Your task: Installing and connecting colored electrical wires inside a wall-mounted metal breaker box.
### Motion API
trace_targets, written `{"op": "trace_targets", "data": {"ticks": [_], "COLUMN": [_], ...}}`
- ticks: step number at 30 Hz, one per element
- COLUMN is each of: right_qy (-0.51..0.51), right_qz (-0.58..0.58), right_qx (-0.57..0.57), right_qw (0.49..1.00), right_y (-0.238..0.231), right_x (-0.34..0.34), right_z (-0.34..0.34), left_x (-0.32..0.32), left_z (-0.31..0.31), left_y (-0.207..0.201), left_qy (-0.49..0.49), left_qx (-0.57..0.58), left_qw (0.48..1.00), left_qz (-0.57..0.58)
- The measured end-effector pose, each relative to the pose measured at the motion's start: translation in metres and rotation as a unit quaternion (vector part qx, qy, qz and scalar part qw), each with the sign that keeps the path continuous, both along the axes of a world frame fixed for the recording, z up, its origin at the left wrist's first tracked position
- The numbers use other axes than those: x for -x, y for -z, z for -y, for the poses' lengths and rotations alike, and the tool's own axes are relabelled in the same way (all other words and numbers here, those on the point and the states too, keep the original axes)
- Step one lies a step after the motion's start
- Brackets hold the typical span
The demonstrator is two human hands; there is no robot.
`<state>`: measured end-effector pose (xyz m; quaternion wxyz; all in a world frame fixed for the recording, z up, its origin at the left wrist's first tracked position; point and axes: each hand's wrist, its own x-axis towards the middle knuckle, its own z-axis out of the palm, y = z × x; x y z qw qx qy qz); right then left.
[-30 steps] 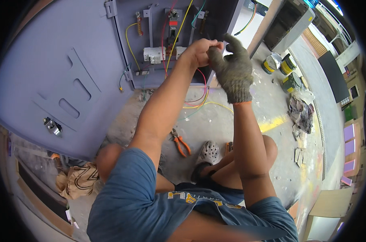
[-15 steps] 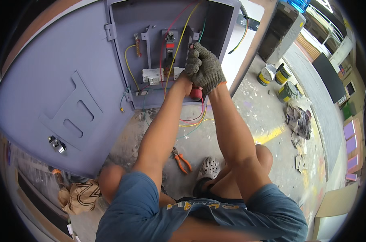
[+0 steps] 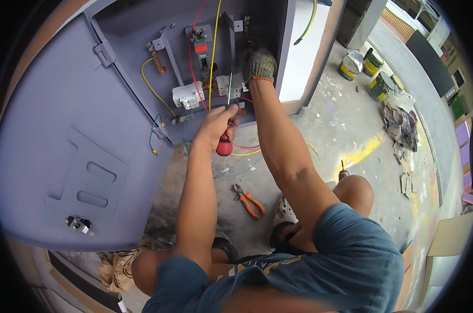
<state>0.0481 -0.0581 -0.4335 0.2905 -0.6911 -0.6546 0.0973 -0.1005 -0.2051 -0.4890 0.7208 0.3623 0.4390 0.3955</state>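
Note:
My left hand (image 3: pixel 211 128) is bare and wrapped round the red handle of a screwdriver (image 3: pixel 224 146). Its thin metal shaft points up, into the purple-grey electrical cabinet (image 3: pixel 272 31). My right hand (image 3: pixel 261 67), in a grey knit glove with an orange cuff, reaches into the cabinet's right side, below a small brass terminal bar (image 3: pixel 247 25); its fingers are dark, blurred and hidden. Between and left of the hands are a black breaker (image 3: pixel 201 57) with a red label, a white switch block (image 3: pixel 187 96) and a second white block (image 3: pixel 231 86). A yellow wire (image 3: pixel 214 52) and a red wire (image 3: pixel 191 55) hang in front.
The cabinet door (image 3: pixel 64 141) stands swung out to the left. Orange-handled pliers (image 3: pixel 249 202) lie on the floor before my feet, and a small pointed tool (image 3: pixel 343 171) is by my right knee. Paint cans (image 3: pixel 351 65) and crumpled sheeting (image 3: pixel 402 125) are at the right.
My hands have come apart. The left one has lowered with the screwdriver, its shaft now showing, while the gloved right hand has gone deeper into the cabinet's right side. The view has shifted.

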Motion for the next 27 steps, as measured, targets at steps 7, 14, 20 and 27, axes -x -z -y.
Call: {"op": "trace_targets", "data": {"ticks": [7,14,20,27], "right_qy": [0.076,0.047,0.166,0.068], "right_qz": [0.007,-0.11,-0.04,-0.112], "right_qx": [0.064,0.038,-0.41,-0.237], "right_qw": [0.995,0.992,0.896,0.963], "right_y": [0.017,0.032,0.092,0.064], "right_x": [0.02,0.029,0.031,0.029], "right_z": [-0.029,-0.026,-0.066,-0.043], "left_x": [0.003,0.005,-0.01,-0.02], "left_z": [-0.001,0.01,0.01,0.01], "left_y": [0.016,0.019,0.005,0.009], "left_qy": [-0.074,-0.065,-0.016,0.003], "left_qx": [-0.064,-0.099,-0.123,-0.123], "left_qw": [0.994,0.992,0.992,0.992], "left_qz": [0.051,-0.044,-0.013,-0.001]}}
